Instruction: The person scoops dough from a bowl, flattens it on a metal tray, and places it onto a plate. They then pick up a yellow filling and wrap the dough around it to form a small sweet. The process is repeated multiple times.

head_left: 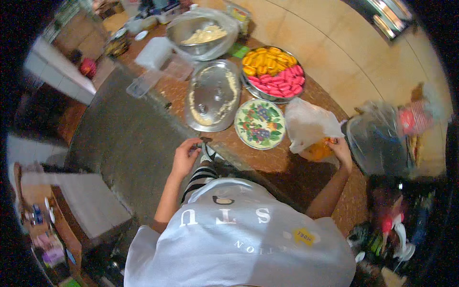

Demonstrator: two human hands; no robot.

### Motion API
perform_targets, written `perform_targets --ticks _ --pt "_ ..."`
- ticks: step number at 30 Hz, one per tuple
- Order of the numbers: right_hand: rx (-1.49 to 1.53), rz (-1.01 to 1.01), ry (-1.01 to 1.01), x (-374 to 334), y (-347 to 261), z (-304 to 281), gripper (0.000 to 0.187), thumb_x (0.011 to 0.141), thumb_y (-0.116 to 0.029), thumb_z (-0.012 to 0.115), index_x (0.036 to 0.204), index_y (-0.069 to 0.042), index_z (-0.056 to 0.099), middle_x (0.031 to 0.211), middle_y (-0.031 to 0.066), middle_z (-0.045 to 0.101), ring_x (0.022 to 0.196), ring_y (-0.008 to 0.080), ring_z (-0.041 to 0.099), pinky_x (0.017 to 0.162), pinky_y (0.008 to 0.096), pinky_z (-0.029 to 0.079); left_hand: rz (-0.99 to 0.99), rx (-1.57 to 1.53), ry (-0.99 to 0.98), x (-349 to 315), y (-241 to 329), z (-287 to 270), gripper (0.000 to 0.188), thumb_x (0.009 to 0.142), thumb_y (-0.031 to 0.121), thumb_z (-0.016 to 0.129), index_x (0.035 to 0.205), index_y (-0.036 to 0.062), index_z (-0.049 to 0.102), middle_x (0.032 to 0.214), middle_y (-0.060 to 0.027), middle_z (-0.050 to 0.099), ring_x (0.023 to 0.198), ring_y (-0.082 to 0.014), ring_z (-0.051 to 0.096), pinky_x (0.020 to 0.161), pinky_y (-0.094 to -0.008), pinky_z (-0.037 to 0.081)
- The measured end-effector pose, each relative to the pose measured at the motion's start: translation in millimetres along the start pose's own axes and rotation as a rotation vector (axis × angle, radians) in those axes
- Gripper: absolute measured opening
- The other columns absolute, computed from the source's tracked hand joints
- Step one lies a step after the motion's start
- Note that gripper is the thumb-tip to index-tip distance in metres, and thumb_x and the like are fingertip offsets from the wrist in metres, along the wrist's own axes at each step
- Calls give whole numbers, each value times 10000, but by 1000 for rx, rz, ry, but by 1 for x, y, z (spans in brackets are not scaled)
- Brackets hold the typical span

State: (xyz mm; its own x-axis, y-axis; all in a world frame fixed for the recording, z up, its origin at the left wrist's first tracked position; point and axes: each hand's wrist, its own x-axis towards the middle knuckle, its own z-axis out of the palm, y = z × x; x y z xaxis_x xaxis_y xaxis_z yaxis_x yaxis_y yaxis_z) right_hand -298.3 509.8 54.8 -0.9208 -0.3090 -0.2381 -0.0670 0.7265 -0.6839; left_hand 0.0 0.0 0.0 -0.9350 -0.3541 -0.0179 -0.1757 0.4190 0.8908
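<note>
My left hand (pixel 188 154) is just off the counter's front edge, its fingers pinched together. A small dark brown thing shows at its fingertips, too blurred to name. At the right, my right hand (pixel 340 152) reaches to an orange bowl or bag (pixel 316 150) partly covered by a translucent white plastic bag (pixel 311 119). Its fingers are closed at the edge, and what they hold is hidden. Between the hands lies a round plate (pixel 260 124) with a fruit pattern. Behind it stands a round metal tray (pixel 248 86) of yellow-orange and pink pieces in two groups.
An oval metal tray (pixel 210 98) with pale crumbs lies left of the plate. Farther back are a plastic-wrapped metal bowl (pixel 179 40) of pale crumbly food and clear plastic containers (pixel 143 83). A plastic-covered bin-like container (pixel 377 143) is at the right, beside the wall.
</note>
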Motion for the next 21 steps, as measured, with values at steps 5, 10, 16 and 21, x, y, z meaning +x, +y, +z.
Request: perform_targets --ticks 5,10,16,21 --pt "189 -252 89 -58 -76 -16 421 682 -31 752 1054 -66 558 981 -11 542 979 105 523 830 252 434 28 6 11 36 28 0 330 853 2 640 1177 67 627 1129 -104 643 926 -206 655 832 -352 517" --pt "986 -397 14 -87 -155 17 551 669 -14 777 1162 -61 536 1072 29 565 1049 159 550 889 289 462 112 -437 -208 60 87 46 584 842 98 706 1378 138 479 1358 -36 487 1179 -197 505 973 -343 445" --pt "482 -460 -34 -79 -207 77 593 719 37 750 1256 -52 514 1090 42 562 972 137 581 869 277 479 107 -900 -477 59 171 63 594 893 192 668 1403 37 406 1282 -127 557 1106 -187 580 941 -329 474" --pt "665 -342 -101 -76 -205 83 483 767 67 707 1213 -34 551 1006 57 586 918 118 592 844 274 486 193 -760 -200 58 164 59 311 917 44 620 1215 -26 564 995 -88 691 924 -147 657 841 -273 520"
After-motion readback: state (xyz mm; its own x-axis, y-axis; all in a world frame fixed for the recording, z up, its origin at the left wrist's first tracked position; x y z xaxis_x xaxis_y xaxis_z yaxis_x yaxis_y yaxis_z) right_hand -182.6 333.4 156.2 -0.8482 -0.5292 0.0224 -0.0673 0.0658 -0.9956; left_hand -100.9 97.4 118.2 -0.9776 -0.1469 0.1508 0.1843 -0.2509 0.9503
